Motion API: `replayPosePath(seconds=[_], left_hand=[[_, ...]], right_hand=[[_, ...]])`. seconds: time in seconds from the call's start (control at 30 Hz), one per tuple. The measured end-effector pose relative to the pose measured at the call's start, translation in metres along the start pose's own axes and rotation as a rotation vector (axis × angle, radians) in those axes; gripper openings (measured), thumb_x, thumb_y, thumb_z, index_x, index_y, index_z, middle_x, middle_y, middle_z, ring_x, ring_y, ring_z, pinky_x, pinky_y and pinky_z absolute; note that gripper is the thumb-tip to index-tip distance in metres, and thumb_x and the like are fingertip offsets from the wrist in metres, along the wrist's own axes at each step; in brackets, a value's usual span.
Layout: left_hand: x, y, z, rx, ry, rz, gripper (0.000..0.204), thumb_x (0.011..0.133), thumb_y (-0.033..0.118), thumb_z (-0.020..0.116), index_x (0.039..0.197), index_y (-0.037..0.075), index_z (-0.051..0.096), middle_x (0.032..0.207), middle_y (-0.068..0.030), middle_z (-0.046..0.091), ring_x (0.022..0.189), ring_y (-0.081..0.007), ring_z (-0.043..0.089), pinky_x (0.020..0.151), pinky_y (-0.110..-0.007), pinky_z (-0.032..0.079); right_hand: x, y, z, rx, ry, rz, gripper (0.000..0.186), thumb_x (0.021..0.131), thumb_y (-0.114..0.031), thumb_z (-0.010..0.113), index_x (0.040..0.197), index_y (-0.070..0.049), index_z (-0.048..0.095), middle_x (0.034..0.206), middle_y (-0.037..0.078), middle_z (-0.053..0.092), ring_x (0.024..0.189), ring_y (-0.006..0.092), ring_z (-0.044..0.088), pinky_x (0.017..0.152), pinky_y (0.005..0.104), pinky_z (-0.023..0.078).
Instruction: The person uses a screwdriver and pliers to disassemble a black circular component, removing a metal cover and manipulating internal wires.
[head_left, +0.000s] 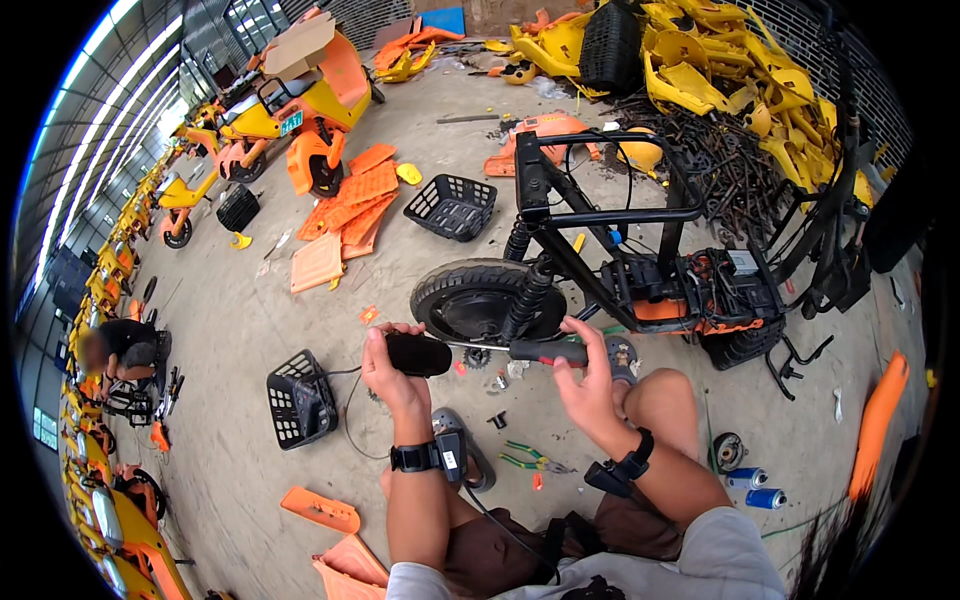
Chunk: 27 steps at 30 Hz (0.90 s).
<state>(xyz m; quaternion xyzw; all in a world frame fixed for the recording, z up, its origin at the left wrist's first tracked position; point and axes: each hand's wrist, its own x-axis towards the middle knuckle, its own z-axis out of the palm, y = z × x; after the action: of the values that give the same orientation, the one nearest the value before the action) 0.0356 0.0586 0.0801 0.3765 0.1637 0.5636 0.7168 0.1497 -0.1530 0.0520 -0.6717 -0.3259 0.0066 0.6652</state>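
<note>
Above the floor (220, 340), well inside its edges, the left grip (394, 380) grasps a black oval piece (418, 356); the right grip (592, 388) pinches a black-and-red tool (548, 352). Seemingly they're being aligned, which calls for steadiness. A green plate (291, 123) bears small characters.

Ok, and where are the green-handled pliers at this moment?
In the head view, the green-handled pliers lie on the floor at lower centre, right of the left grey shoe.

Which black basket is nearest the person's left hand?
The basket left of the left hand; the other baskets are farther away.
</note>
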Motion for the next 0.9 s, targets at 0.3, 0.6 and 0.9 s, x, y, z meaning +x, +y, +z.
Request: replayPosePath(seconds=[0.3,0.6,0.9], left_hand=[[-0.002,-0.002,0.0,0.003,-0.02,-0.006,0.028,0.099,0.026,0.055,0.094,-0.001,0.06,0.084,-0.0143,0.063,0.076,-0.0261,0.064,0.084,-0.048,0.056],[0.0,0.002,0.0,-0.049,0.0,-0.029,0.03,0.101,0.029,0.051,0.096,0.0,0.059,0.083,-0.0126,0.062,0.077,-0.0253,0.062,0.083,-0.046,0.055],[0.005,0.005,-0.01,-0.218,0.056,-0.118,0.031,0.101,0.035,0.05,0.099,0.005,0.057,0.083,-0.0097,0.061,0.078,-0.023,0.06,0.082,-0.047,0.051]], right_hand=[[0.0,0.005,-0.002,-0.028,0.021,-0.08,0.045,0.083,0.001,0.06,0.128,-0.003,0.053,0.131,0.013,0.049,0.106,0.0196,0.056,0.086,0.0283,0.047],[0.002,-0.003,-0.001,0.095,0.026,0.08,0.04,0.08,0.003,0.061,0.12,-0.002,0.058,0.121,0.011,0.054,0.102,0.0163,0.056,0.083,0.0263,0.047],[-0.001,0.002,-0.003,0.229,0.073,-0.062,0.037,0.076,0.008,0.06,0.113,0.001,0.058,0.116,0.012,0.055,0.106,0.0192,0.055,0.094,0.0292,0.042]])
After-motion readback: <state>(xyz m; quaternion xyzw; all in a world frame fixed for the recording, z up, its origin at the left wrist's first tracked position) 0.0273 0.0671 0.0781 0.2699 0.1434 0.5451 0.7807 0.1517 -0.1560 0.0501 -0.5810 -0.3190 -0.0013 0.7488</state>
